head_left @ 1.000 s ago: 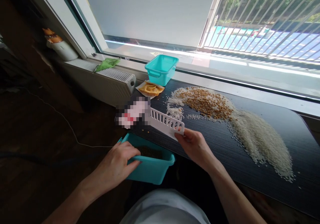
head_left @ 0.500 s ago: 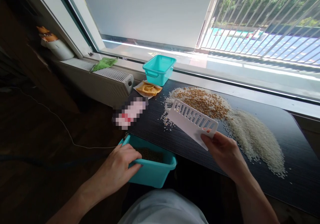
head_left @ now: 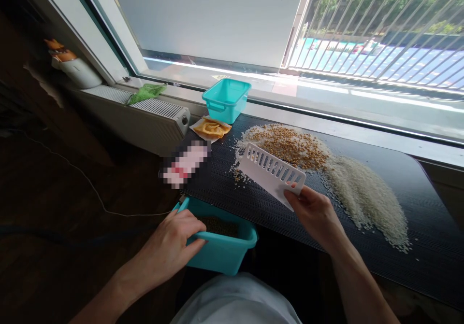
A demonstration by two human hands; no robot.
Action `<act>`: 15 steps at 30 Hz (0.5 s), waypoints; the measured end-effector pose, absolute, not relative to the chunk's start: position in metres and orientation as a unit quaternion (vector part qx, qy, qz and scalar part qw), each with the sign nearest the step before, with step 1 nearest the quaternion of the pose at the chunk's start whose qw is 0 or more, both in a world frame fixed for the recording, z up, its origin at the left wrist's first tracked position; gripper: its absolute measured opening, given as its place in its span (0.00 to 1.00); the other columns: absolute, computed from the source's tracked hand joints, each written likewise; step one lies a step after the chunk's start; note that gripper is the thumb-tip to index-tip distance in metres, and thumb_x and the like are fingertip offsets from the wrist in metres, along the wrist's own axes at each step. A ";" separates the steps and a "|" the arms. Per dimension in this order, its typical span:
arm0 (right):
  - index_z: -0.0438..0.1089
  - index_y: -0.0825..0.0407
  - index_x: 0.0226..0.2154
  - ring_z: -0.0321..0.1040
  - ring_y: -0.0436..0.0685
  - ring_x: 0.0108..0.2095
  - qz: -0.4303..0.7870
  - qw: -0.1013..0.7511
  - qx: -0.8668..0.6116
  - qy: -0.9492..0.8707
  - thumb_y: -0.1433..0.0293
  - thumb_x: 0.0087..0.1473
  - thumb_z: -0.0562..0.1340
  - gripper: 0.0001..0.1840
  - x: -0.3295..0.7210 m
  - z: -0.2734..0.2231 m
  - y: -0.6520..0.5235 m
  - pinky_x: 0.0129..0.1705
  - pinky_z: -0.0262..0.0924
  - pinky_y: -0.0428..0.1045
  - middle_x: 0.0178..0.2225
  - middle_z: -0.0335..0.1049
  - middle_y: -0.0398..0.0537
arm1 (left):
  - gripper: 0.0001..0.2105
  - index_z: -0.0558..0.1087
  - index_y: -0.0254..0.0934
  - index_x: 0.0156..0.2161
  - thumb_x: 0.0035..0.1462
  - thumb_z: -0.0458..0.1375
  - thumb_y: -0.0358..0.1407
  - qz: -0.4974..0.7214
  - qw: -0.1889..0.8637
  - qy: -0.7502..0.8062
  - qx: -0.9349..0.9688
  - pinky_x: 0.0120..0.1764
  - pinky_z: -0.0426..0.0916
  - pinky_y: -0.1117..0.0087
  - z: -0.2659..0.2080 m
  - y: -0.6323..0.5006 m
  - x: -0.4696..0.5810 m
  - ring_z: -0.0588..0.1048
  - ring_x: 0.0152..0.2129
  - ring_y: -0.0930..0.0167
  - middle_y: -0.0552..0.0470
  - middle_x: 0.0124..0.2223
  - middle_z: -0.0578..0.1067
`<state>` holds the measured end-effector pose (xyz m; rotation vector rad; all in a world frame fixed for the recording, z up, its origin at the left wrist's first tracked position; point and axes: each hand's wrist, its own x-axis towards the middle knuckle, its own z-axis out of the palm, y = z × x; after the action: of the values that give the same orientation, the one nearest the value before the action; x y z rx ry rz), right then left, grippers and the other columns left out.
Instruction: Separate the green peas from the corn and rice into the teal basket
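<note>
My left hand [head_left: 183, 237] grips the near left rim of a turquoise plastic bin [head_left: 223, 254], held below the table's front edge; dark small grains lie inside it. Between the thumb and fingers of my right hand [head_left: 313, 213] is a white slotted plastic scraper [head_left: 270, 179], tilted, its row of slots facing up and away. Behind and to the right of the scraper, yellow-brown chickpea-like grains [head_left: 290, 145] are mixed over white rice. A long heap of plain rice [head_left: 369, 196] spreads to the right of them. Loose rice grains lie by the scraper's left end.
A second turquoise bin [head_left: 226, 104] stands at the table's back left. In front of it a yellow cloth-like item [head_left: 210, 128] rests on white paper. A blurred pink packet [head_left: 186, 164] lies nearby. On the radiator [head_left: 155, 109] are a green cloth [head_left: 148, 93] and a white pot [head_left: 78, 70].
The scraper in my right hand has shifted slightly left and toward me. My left hand keeps its grip on the bin. The whole view has turned a little.
</note>
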<state>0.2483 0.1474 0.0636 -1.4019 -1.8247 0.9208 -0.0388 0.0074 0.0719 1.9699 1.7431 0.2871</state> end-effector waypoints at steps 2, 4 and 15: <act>0.79 0.53 0.33 0.75 0.56 0.24 0.359 0.317 -0.525 -0.703 0.63 0.51 0.61 0.14 0.249 0.066 0.146 0.26 0.66 0.46 0.25 0.79 0.46 | 0.06 0.77 0.40 0.35 0.57 0.58 0.28 0.103 0.247 0.639 0.721 0.44 0.67 0.60 0.072 0.008 -0.039 0.74 0.36 0.67 0.53 0.35 0.77; 0.80 0.52 0.34 0.76 0.57 0.27 0.367 0.317 -0.514 -0.707 0.63 0.51 0.61 0.14 0.250 0.071 0.144 0.28 0.68 0.47 0.28 0.81 0.47 | 0.06 0.77 0.39 0.35 0.57 0.58 0.28 0.101 0.248 0.639 0.721 0.45 0.67 0.60 0.074 0.008 -0.039 0.74 0.36 0.66 0.53 0.36 0.78; 0.80 0.53 0.33 0.75 0.56 0.24 0.355 0.316 -0.536 -0.698 0.64 0.50 0.61 0.13 0.254 0.084 0.130 0.25 0.67 0.45 0.26 0.80 0.46 | 0.05 0.78 0.39 0.35 0.57 0.60 0.28 0.100 0.250 0.640 0.720 0.46 0.67 0.60 0.078 0.010 -0.037 0.75 0.36 0.66 0.53 0.35 0.78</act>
<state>0.2539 0.1299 0.0837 -1.4111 -1.8387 0.9340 -0.0369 0.0102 0.0780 1.9606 1.7412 0.2732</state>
